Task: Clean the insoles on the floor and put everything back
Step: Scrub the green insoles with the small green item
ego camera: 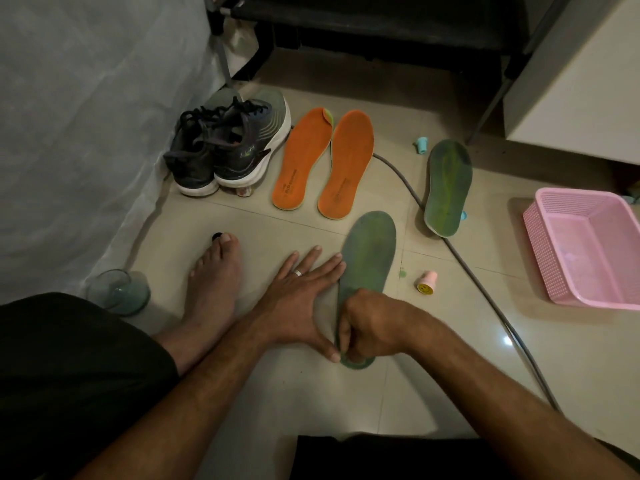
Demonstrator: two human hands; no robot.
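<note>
At the far left a glass [119, 292] stands on the tiled floor [450, 358] by the person's bare foot [213, 275]. Behind it, a pair of dark sneakers [228, 147] sits against the wall, and just to their right 2 orange insoles [325, 161] lie side by side.

The left hand [298, 299] is open and flat, fingers spread, pressing along the left edge of the near green insole [369, 258] to steady it on the floor. The right hand [367, 327] is closed over the heel end of that insole; whether it pinches a cloth, a brush or only the insole itself cannot be told.

This looks like the cleaning step on the 1st green insole. The next move likely calls for working up toward the toe while the left hand keeps it pinned.

Further right lie a small pink cap [427, 282], a grey cable [485, 289], the 2nd green insole [448, 187], and a pink basket [547, 258].
</note>
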